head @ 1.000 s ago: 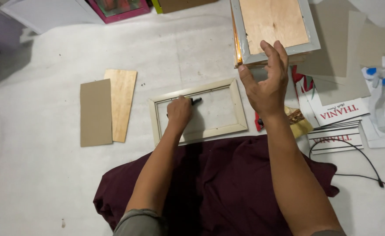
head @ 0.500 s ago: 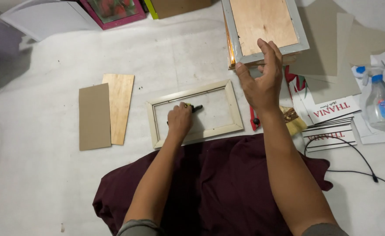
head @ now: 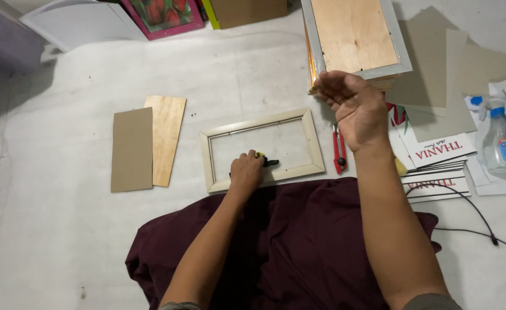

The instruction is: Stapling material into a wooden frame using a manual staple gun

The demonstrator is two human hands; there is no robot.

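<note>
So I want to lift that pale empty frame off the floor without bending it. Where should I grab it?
Probably the long far rail of the pale frame, coming from above and pinching through the open middle. It lies flat with nothing in it, and that rail is bare, while the left hand with a small black tool covers the near rail.
</note>
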